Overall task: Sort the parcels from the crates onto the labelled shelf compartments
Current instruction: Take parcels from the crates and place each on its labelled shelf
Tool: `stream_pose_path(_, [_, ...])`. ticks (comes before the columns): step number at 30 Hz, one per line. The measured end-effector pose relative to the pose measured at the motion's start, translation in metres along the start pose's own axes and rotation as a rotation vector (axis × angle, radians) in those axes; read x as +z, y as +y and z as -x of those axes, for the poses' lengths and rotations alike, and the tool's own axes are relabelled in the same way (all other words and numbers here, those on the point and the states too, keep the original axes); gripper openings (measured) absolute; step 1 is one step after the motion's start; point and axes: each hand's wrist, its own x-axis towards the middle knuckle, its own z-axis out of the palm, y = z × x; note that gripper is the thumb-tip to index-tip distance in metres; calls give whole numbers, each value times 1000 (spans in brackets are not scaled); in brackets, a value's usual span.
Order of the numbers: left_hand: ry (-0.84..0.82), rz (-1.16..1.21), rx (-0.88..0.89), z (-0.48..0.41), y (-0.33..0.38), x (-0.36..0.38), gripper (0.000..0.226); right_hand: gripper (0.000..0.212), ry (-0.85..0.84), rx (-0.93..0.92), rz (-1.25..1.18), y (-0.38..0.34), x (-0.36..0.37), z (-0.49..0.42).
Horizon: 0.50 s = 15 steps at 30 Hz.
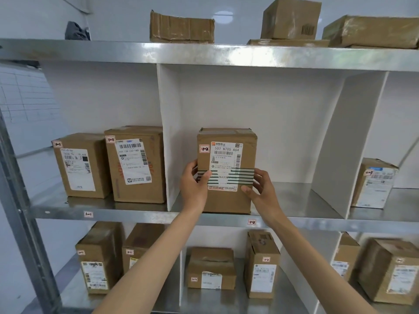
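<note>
My left hand [195,184] grips the left edge of the parcel [226,200], thumb pressed on its front face and fingers curled round the side. My right hand [263,189] holds the opposite edge the same way, thumb low on the front. Between my hands the parcel stands upright on the metal shelf [136,215], carrying a small "1-2" sticker [204,148] above my left thumb. The matching "1-2" shelf tag [251,222] sits on the shelf lip just under my right wrist. Left of my left hand a white divider [165,132] rises, and past it stand two "1-1" boxes [136,164]. Well to the right of my right hand, behind another divider, stands one more labelled box [374,183].
</note>
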Motion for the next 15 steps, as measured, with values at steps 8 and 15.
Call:
stream_pose_path(8, [52,-17,16,-6,-8,7,35,48,6,-4,11,8,7,-11])
stream_pose_path(15, [69,-51,53,-22,-19,11,33,50,35,3,18,16,19,-27])
